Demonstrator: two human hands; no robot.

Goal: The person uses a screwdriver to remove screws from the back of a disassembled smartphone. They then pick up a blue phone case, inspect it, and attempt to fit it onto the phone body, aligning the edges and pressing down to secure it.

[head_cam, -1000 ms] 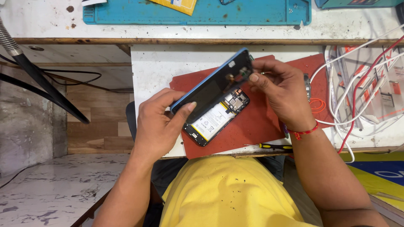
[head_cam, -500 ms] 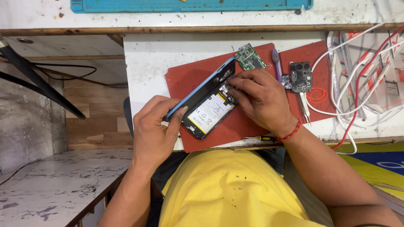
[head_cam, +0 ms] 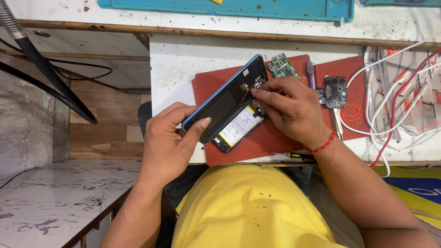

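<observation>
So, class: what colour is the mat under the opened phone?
Red mat, seen in the head view.

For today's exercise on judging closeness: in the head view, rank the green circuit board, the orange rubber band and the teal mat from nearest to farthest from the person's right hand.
1. Green circuit board: on the red mat, just above the right hand.
2. Orange rubber band: on the red mat, off to the hand's right.
3. Teal mat: at the far edge of the bench, along the top.

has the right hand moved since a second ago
Yes. The right hand has come down from the lifted back cover's top edge toward the red mat.
</observation>
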